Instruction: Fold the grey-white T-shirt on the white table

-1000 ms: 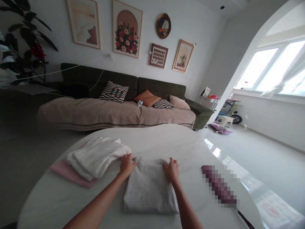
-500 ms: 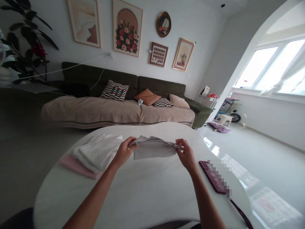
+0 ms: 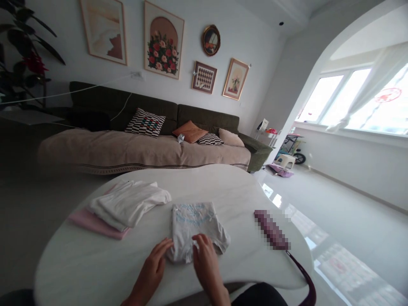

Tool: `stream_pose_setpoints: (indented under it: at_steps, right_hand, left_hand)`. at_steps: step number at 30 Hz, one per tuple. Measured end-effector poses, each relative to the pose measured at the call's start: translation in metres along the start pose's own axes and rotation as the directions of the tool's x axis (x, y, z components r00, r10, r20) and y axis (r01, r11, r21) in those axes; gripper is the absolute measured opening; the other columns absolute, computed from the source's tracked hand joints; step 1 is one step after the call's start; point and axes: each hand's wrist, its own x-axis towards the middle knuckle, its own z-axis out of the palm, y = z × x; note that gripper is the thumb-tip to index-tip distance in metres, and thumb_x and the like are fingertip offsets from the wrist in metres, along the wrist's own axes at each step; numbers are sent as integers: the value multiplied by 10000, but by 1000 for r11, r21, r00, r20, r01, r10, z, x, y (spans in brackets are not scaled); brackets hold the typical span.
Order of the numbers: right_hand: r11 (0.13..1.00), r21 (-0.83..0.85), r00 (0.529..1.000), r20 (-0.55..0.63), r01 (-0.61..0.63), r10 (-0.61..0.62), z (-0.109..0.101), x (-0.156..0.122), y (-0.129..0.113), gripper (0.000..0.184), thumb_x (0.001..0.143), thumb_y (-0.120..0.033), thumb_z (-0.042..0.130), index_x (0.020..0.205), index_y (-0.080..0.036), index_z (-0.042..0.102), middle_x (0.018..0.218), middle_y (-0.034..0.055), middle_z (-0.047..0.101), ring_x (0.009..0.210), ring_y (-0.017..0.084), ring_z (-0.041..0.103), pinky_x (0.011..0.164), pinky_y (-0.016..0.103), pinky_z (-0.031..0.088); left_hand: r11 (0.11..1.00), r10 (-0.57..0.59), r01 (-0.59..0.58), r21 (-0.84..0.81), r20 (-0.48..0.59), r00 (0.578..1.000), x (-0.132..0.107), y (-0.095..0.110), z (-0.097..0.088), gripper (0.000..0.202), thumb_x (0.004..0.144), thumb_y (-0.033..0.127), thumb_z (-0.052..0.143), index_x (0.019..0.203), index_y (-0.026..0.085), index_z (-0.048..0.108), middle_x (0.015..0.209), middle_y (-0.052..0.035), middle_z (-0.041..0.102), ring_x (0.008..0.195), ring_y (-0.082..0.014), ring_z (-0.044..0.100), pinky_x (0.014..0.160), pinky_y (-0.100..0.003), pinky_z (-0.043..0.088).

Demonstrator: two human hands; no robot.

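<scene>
On the left part of the white table (image 3: 95,263) lies a stack of folded clothes: a white garment (image 3: 127,206) on top of a pink one (image 3: 92,223), well apart from the hands. Just to the right of this stack, near the middle of the table, lies a folded grey garment (image 3: 194,223) with light blue print on its far part. The left hand (image 3: 153,267) rests flat at the near left corner of the grey garment, with the fingers stretched out and loose, gripping nothing. The right hand (image 3: 205,261) lies just beside it on the near edge of the same garment, also flat and open, the fingertips pressing on the cloth. Further right on the table is a dark purple flat object (image 3: 270,229), blurred, near the table edge and apart from the grey garment.
</scene>
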Motion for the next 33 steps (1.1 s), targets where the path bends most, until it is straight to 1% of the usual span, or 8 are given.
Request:
stream_pose_setpoints:
  at_steps: [4, 8, 16, 20, 23, 28, 30, 33]
  right_hand:
    - [990, -114, 995, 53, -77, 83, 60, 16, -45, 457, 807, -137, 393, 1253, -220, 448, 1251, 113, 500, 1136, 304, 440, 887, 475, 375]
    - [986, -141, 989, 109, -89, 105, 77, 12, -44, 512, 803, -62, 342, 1270, -248, 438, 1304, 66, 476, 1208, 309, 367, 947, 523, 288]
    - [993, 13, 897, 427, 121, -115, -26, 2, 25, 562, 719, -3, 352, 1094, -370, 553, 1144, -50, 603, 1174, 147, 435, 1030, 405, 175]
    - [938, -335, 907, 364, -85, 212, -88, 27, 84, 399, 670, 25, 389, 796, -236, 663, 934, 35, 672, 1223, 177, 389, 1028, 384, 163]
    - [847, -456, 909, 167, -273, 383, -101, 50, 99, 313, 751, -31, 375, 826, -145, 657, 981, 161, 633, 1212, 297, 381, 963, 492, 233]
    - [728, -450, 830, -57, -518, 555, -33, 75, 66, 583, 870, -457, 297, 1320, -91, 350, 1275, 318, 388, 1115, 412, 440, 735, 571, 388]
    - [709, -435, 812, -95, -555, 576, 2, 78, 52, 682, 846, -559, 274, 1359, -110, 287, 1316, 321, 337, 1155, 439, 389, 760, 641, 335]
    - [768, -434, 870, -83, -471, 486, 31, 74, 41, 688, 819, -597, 328, 1340, -148, 347, 1367, 274, 300, 1239, 449, 261, 867, 692, 189]
  left_hand:
    - [998, -12, 20, 61, -124, 992, -6, -22, -10, 404, 731, 226, 392, 1056, 223, 632, 1134, -50, 623, 1085, -195, 551, 975, -347, 405]
    - [995, -22, 34, 93, -129, 991, -13, -34, -18, 380, 729, 257, 403, 1013, 212, 651, 1083, -68, 647, 1025, -203, 591, 921, -325, 455]
    - [993, -44, 55, 100, -105, 993, -13, -31, -17, 356, 720, 258, 402, 966, 235, 658, 1063, -58, 652, 1039, -206, 582, 914, -333, 470]
    - [994, -36, 50, 98, -131, 991, -14, -35, -15, 337, 724, 269, 406, 941, 242, 663, 1035, -63, 662, 1024, -209, 590, 897, -334, 482]
    - [995, -44, 56, 84, -142, 989, -13, -36, -14, 315, 721, 278, 417, 915, 238, 663, 1012, -60, 670, 1014, -215, 596, 884, -342, 491]
    - [996, -36, 48, 79, -147, 989, -11, -39, -14, 289, 727, 294, 438, 902, 242, 663, 998, -58, 675, 989, -218, 609, 867, -337, 502]
    - [996, -23, 35, 81, -143, 989, -10, -41, -14, 281, 727, 300, 445, 893, 247, 665, 986, -56, 679, 980, -216, 613, 863, -327, 504]
    - [996, -30, 40, 77, -133, 991, -10, -44, -13, 276, 713, 312, 459, 883, 256, 669, 976, -51, 683, 976, -218, 615, 857, -319, 508]
